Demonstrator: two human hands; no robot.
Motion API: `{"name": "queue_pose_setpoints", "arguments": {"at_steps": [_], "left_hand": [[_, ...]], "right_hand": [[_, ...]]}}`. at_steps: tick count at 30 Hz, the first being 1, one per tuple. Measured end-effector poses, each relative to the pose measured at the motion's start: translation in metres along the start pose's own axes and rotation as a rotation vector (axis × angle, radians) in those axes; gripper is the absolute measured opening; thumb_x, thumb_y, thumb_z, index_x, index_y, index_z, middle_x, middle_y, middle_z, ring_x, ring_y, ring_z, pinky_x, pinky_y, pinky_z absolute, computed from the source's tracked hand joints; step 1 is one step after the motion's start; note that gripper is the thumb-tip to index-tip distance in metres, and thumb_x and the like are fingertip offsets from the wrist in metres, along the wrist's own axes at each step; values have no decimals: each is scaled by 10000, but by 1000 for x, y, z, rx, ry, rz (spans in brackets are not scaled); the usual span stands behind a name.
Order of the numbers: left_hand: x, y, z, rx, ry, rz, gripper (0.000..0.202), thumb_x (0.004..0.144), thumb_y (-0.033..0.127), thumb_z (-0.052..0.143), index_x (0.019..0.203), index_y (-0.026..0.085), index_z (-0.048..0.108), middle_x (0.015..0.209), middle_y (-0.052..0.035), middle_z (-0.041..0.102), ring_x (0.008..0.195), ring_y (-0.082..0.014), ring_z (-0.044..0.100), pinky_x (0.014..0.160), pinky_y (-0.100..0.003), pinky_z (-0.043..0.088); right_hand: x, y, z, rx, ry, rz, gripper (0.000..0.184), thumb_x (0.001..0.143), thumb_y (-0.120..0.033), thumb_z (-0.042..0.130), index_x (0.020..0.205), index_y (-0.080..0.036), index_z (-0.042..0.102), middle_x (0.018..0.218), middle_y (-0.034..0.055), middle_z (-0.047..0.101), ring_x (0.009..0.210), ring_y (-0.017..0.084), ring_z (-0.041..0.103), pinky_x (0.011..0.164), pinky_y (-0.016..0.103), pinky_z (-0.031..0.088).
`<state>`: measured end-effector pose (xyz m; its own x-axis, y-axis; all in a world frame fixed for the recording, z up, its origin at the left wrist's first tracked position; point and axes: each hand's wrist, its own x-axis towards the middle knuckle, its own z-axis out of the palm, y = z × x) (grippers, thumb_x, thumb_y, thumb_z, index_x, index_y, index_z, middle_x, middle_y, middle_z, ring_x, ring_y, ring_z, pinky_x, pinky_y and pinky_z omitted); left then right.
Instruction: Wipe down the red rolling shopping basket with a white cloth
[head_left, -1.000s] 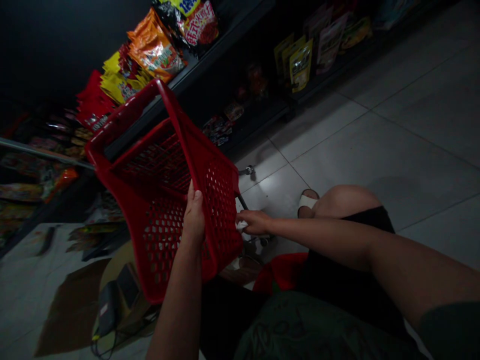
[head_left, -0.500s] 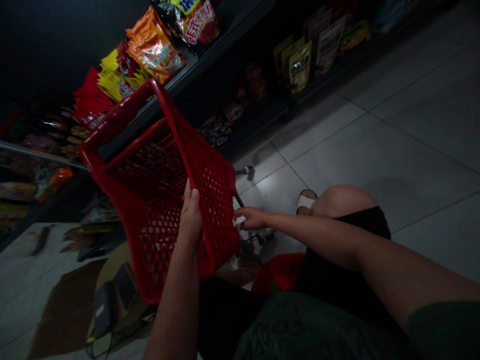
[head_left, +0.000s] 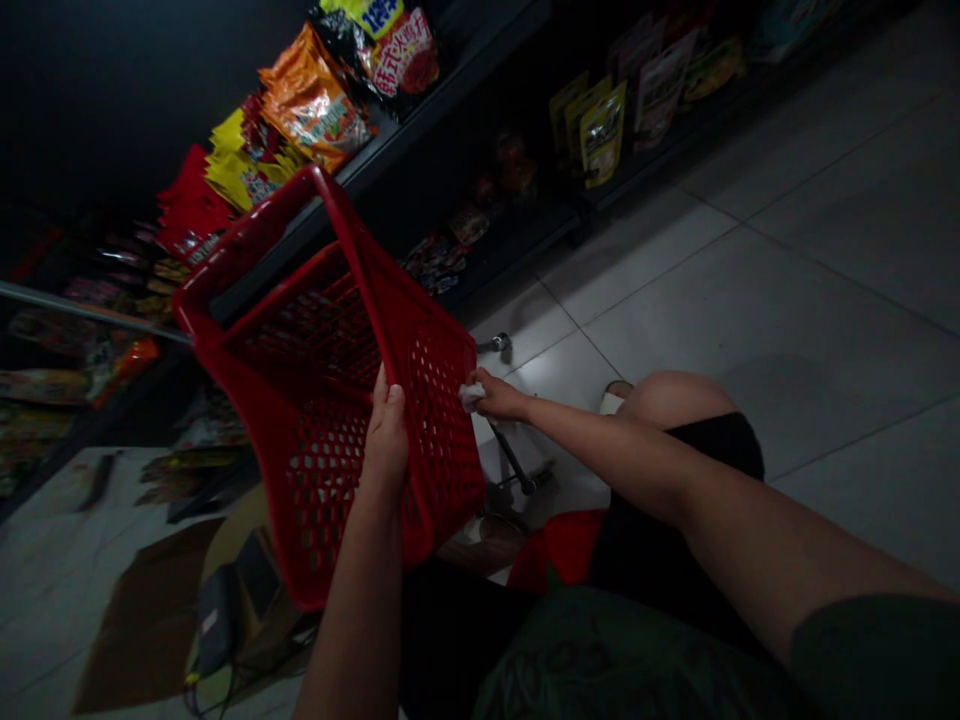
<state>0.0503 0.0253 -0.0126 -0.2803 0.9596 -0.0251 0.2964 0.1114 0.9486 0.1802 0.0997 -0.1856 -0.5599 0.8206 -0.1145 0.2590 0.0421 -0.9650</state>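
Dim shop aisle: left hand (head_left: pixel 386 440) clamps the side wall of a tilted red basket (head_left: pixel 300 330), held up before the shelves. Right hand (head_left: pixel 499 398) pinches a white wipe (head_left: pixel 472 397) against the basket's outer mesh. Risk: the one-hand grip may slip & drop the basket onto the metal frame (head_left: pixel 514 465) below; the wipe may snag in the holes. Snack bags (head_left: pixel 315 105) sit close behind, cardboard (head_left: pixel 142 620) on the floor at left.

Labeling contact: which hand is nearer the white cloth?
Right. The right hand holds the cloth against the basket; the left hand grips its rim, apart from the cloth.
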Motion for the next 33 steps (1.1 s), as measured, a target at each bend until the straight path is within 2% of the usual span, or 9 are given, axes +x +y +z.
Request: {"name": "queue_pose_setpoints", "arguments": {"at_steps": [5, 10, 13, 17, 19, 22, 27, 29, 33], "left_hand": [[-7, 5, 3, 44, -35, 5, 590, 980, 436, 439, 1538, 269, 349, 1579, -24, 420, 1450, -207, 390, 1219, -370, 308], [-12, 9, 3, 82, -32, -10, 590, 979, 434, 449, 1536, 265, 355, 1578, -29, 421, 1448, -218, 393, 1219, -373, 309], [-14, 6, 4, 66, -53, 12, 584, 986, 441, 432, 1541, 283, 340, 1588, -25, 405, 1459, -217, 375, 1227, -396, 294], [-19, 4, 3, 121, -95, 59, 573, 991, 453, 425, 1538, 301, 345, 1586, -16, 408, 1489, -209, 317, 1252, -413, 228], [-21, 5, 1, 176, -124, 90, 566, 994, 459, 418, 1534, 302, 356, 1606, -7, 372, 1505, -203, 279, 1263, -399, 192], [-22, 6, -2, 243, -155, 119, 564, 992, 461, 425, 1529, 295, 371, 1629, 3, 324, 1523, -199, 225, 1272, -379, 144], [-14, 1, -7, 191, -233, 122, 564, 1000, 443, 410, 1541, 301, 336, 1626, 3, 332, 1502, -191, 284, 1259, -373, 204], [-9, 0, -8, 215, -262, 140, 567, 1004, 439, 398, 1548, 302, 318, 1634, 7, 315, 1508, -189, 268, 1259, -370, 198], [2, 6, -7, 302, -326, 193, 585, 1005, 436, 394, 1558, 271, 297, 1653, -7, 267, 1532, -184, 189, 1269, -364, 132]], "right_hand": [[-19, -21, 13, -173, 120, 192, 523, 792, -312, 591, 1291, -226, 460, 1118, 84, 687, 919, 256, 661, 692, 291, 450], [-68, -21, 27, -202, 27, 45, 464, 793, -304, 603, 1247, -256, 523, 1126, 60, 696, 962, 255, 663, 736, 301, 457], [-53, -19, 12, -81, 99, 27, 419, 751, -244, 637, 1167, -251, 587, 1099, 29, 701, 964, 228, 650, 774, 294, 472], [3, -31, -23, 141, 446, 74, 434, 738, -152, 614, 1168, -204, 603, 1109, 45, 693, 992, 213, 632, 867, 315, 480], [14, -43, -28, 207, 530, 47, 452, 733, -139, 607, 1182, -189, 597, 1131, 57, 682, 1009, 217, 623, 900, 330, 476], [-9, -60, -13, 257, 521, -46, 435, 720, -143, 604, 1151, -206, 600, 1096, 34, 673, 976, 210, 613, 908, 336, 475], [-66, -76, 10, 263, 309, -245, 399, 694, -152, 604, 1084, -235, 605, 978, -18, 649, 864, 170, 589, 860, 294, 473], [-58, -78, 0, 275, 308, -285, 365, 688, -149, 602, 1045, -220, 617, 968, -12, 647, 863, 169, 584, 857, 288, 467], [-8, -77, -36, 329, 522, -137, 342, 707, -137, 568, 1041, -179, 629, 934, 16, 648, 862, 191, 589, 846, 312, 466]]}}
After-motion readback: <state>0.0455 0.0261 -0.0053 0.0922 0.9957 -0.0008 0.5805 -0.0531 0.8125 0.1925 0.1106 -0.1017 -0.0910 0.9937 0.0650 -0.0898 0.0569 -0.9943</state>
